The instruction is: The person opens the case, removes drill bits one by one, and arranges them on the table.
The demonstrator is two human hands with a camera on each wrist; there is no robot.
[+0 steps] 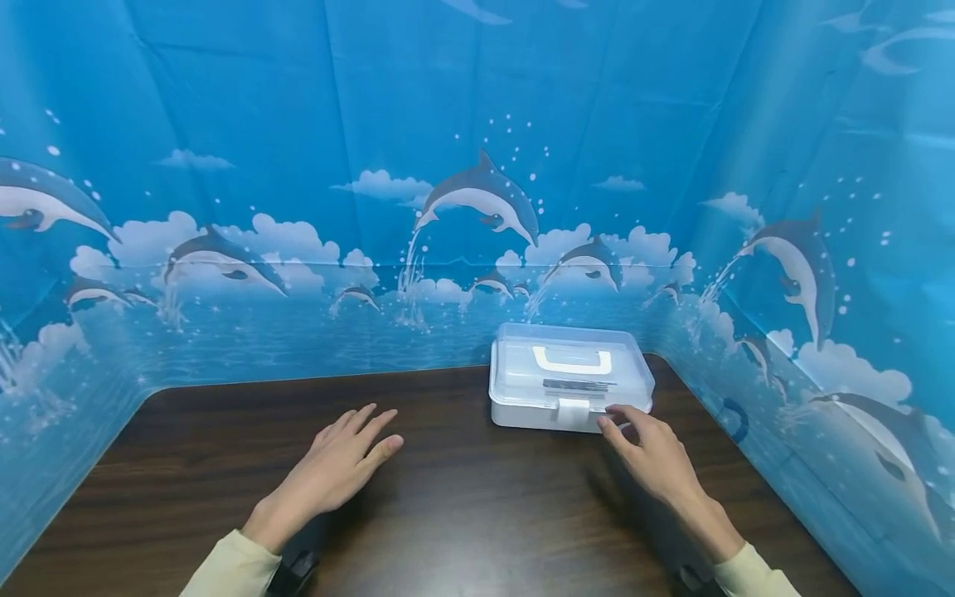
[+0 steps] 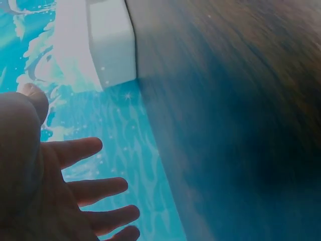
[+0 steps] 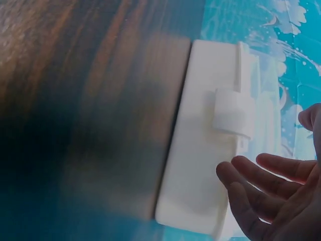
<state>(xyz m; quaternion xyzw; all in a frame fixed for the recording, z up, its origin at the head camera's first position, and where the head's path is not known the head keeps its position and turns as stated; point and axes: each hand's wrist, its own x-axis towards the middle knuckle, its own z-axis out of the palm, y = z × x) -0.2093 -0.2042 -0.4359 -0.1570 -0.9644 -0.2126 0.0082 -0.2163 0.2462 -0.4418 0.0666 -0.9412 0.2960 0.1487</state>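
Note:
A white storage box (image 1: 522,414) with a clear lid stands shut at the back right of the table. On its lid lies a white carry handle (image 1: 573,366), and a white latch (image 1: 573,413) closes its front. Dark stripes (image 1: 576,385) show through the lid, their kind unclear. My right hand (image 1: 655,458) is at the box's front right corner, fingers loosely bent and nothing in them; in the right wrist view its fingertips (image 3: 225,173) overlap the box's front edge. Left of the box, my left hand (image 1: 328,473) hovers over the table with spread fingers, holding nothing.
A dark wood-grain table (image 1: 462,514) extends beneath both hands. A blue cloth backdrop (image 1: 418,332) printed with dolphins and clouds rises along its back, left and right edges. Behind the box, the backdrop is close to it.

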